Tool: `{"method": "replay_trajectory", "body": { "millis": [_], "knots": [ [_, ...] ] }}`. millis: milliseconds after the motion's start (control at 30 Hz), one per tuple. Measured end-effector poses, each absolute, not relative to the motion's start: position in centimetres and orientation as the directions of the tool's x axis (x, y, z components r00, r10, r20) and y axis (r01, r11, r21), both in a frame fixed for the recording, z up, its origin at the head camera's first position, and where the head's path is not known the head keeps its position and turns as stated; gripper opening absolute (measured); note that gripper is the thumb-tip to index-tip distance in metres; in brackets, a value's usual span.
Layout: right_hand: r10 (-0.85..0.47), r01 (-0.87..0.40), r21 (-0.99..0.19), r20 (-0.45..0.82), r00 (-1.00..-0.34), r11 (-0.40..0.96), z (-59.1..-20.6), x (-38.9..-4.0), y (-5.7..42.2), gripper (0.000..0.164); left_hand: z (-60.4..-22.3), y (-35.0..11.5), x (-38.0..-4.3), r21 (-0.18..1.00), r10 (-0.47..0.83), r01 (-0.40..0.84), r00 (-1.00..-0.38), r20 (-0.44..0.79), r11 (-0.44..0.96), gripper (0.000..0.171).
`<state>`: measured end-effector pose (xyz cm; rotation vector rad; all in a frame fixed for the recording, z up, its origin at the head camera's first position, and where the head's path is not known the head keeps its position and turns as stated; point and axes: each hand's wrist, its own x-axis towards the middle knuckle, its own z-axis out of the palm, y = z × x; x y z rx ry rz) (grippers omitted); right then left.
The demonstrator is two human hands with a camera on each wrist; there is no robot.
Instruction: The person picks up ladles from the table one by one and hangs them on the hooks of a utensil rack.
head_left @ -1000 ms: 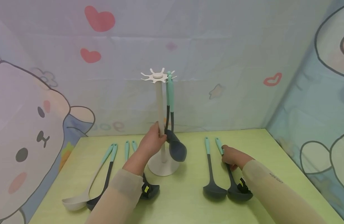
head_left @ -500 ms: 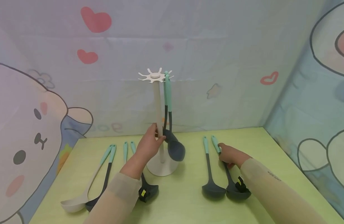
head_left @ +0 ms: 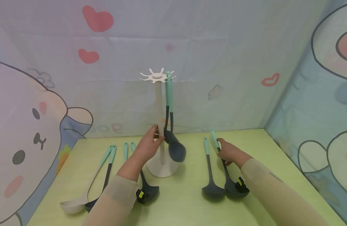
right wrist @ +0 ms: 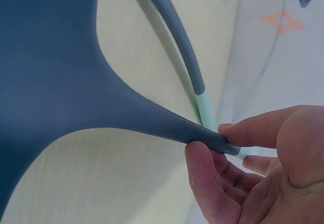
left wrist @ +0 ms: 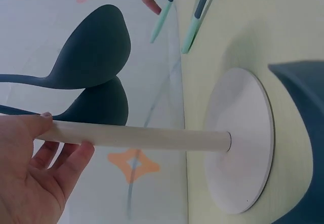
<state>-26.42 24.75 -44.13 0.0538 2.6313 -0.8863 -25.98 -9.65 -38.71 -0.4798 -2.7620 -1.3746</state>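
Note:
My left hand (head_left: pixel 147 146) holds the pole of a white utensil stand (head_left: pixel 159 106), thumb on one side and fingers on the other in the left wrist view. Two dark utensils with mint handles hang from the stand's right arms; the nearer, spoon-like one (head_left: pixel 177 151) partly covers the other. At the right, my right hand (head_left: pixel 231 152) pinches a dark ladle (right wrist: pixel 116 102) where its shaft meets the mint handle. The handle end is tilted up above the table; whether its bowl touches the table I cannot tell. A second dark ladle (head_left: pixel 213 190) lies just left of it.
Left of the stand lie a white ladle (head_left: pixel 73 205), a dark ladle (head_left: pixel 107 179) and two more mint-handled utensils, partly hidden by my left arm; one shows a dark bowl (head_left: pixel 151 191). The green table (head_left: pixel 184 207) meets a printed cloth backdrop (head_left: pixel 218 62) behind.
My right hand has moved up and slightly left with the ladle, whose handle end has risen. The left hand stays on the pole. The view has shifted a little.

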Motion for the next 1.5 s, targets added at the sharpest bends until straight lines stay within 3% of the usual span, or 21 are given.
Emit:
{"method": "replay_trajectory", "body": {
  "millis": [400, 967, 1500],
  "knots": [
    [-0.089, 0.123, -0.58, -0.322, -0.943, 0.805, -43.3, -26.2, 24.4, 0.075, -38.1, -9.6, -26.0, 0.722, 0.257, 0.288, -0.954, 0.157, 0.629, 0.041],
    [-0.072, 0.123, -0.583, -0.3, -0.951, 0.803, -42.1, -25.8, 25.2, 0.077, -37.8, -9.4, -26.1, 0.739, 0.294, 0.292, -0.946, 0.133, 0.606, 0.04],
    [-0.108, 0.046, -0.62, -0.207, -0.972, 0.783, -40.2, -24.9, 24.1, 0.077, -37.6, -9.5, -26.1, 0.746, 0.316, 0.299, -0.941, 0.126, 0.595, 0.037]
  ]
}}
